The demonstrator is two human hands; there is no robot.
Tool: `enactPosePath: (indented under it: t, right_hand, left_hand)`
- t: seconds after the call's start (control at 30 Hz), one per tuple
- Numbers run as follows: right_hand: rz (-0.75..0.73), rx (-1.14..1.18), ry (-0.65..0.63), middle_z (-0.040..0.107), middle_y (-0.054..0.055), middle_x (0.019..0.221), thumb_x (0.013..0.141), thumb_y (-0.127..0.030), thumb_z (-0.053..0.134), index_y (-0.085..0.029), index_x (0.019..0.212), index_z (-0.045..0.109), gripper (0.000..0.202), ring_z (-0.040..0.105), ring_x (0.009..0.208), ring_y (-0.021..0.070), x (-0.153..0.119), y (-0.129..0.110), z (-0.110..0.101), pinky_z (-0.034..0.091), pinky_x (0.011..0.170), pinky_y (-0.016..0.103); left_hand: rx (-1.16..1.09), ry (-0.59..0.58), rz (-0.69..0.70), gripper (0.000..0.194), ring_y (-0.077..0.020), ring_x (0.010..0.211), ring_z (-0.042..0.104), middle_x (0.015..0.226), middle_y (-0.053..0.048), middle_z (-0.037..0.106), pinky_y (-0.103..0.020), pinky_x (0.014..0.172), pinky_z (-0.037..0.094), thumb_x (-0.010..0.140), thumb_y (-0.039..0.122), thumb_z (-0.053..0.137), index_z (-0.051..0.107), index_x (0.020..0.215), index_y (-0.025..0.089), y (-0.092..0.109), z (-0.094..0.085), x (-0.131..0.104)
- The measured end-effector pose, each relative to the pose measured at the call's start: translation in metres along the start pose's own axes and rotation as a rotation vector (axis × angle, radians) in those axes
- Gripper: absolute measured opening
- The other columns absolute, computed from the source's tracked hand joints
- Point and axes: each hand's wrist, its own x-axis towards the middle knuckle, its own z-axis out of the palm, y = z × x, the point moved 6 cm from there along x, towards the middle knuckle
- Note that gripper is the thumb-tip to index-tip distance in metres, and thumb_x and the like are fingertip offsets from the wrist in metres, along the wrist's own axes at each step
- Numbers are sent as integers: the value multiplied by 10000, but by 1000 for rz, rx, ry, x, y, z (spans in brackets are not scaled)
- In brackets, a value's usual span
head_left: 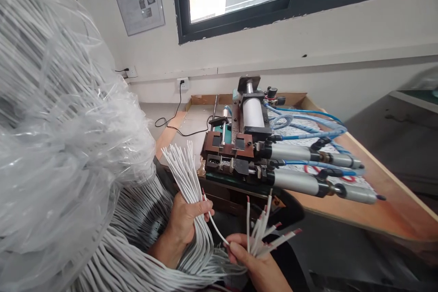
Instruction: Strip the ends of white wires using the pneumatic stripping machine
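My left hand (185, 219) is wrapped round a thick bundle of white cables (183, 169), their ends fanning upward. Between its thumb and fingers, one cable (215, 224) with a reddish tip crosses over to my right hand (251, 255). The right thumb and forefinger pinch that single cable. The same hand also holds several cables (262, 230) whose ends show reddish or copper-coloured tips, spread up and to the right. Below both hands the cable lengths run down across the lap. Just beyond the hands stands a pneumatic machine (229, 146) with a clamp-like front.
Large plastic-wrapped coils of cable (68, 123) crowd the left side. Silver air cylinders (294, 181) and blue hoses (308, 134) stick out to the right over the wooden workbench (383, 200). A black power cord (179, 130) runs to a wall socket (184, 84).
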Motion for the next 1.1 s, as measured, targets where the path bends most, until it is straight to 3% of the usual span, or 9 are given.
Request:
enactPosePath:
  t: [0.13, 0.37, 0.53, 0.73, 0.93, 1.1]
  right_hand:
    - [8, -66, -121, 400, -41, 431, 623, -499, 590, -141, 596, 575, 359, 325, 451, 92, -5, -12, 16, 257, 476, 234]
    - [-42, -159, -198, 331, -51, 433, 657, -552, 507, -170, 480, 443, 426, 284, 453, 90, -1, -18, 13, 234, 472, 233]
    - [-75, -166, -156, 403, -34, 444, 685, -510, 516, -154, 537, 502, 386, 326, 462, 92, 2, -29, 6, 252, 468, 226]
    - [-189, 90, 44, 560, -6, 512, 715, -418, 545, -156, 676, 522, 265, 414, 452, 92, 14, -54, 7, 313, 495, 224]
    - [-249, 201, 75, 565, -6, 486, 716, -416, 545, -148, 653, 528, 276, 419, 412, 87, 37, -74, 16, 302, 470, 223]
    - [-213, 283, 121, 535, -22, 437, 698, -408, 563, -136, 657, 527, 277, 380, 376, 73, 50, -79, 17, 276, 440, 214]
  left_hand:
    - [-18, 23, 27, 177, -102, 382, 524, 446, 49, 544, -199, 376, 367, 504, 63, 665, 541, 610, 132, 2, -4, 2]
    - [-52, 97, 99, 167, -105, 374, 520, 416, 47, 539, -207, 393, 375, 491, 50, 670, 535, 549, 130, 6, -12, 7]
    - [-74, 183, 148, 156, -101, 405, 536, 424, 34, 558, -194, 401, 378, 527, 100, 684, 534, 558, 128, 14, -21, 18]
    - [-77, 235, 163, 179, -79, 419, 538, 449, 53, 562, -179, 421, 395, 551, 138, 693, 521, 599, 146, 19, -22, 25]
    - [15, 173, 105, 198, -108, 471, 567, 501, 31, 598, -220, 469, 442, 563, 151, 692, 537, 687, 154, 12, -9, 22]
    - [69, 245, 13, 265, -165, 555, 616, 576, -21, 654, -293, 545, 492, 530, 177, 710, 546, 737, 145, 10, -7, 24]
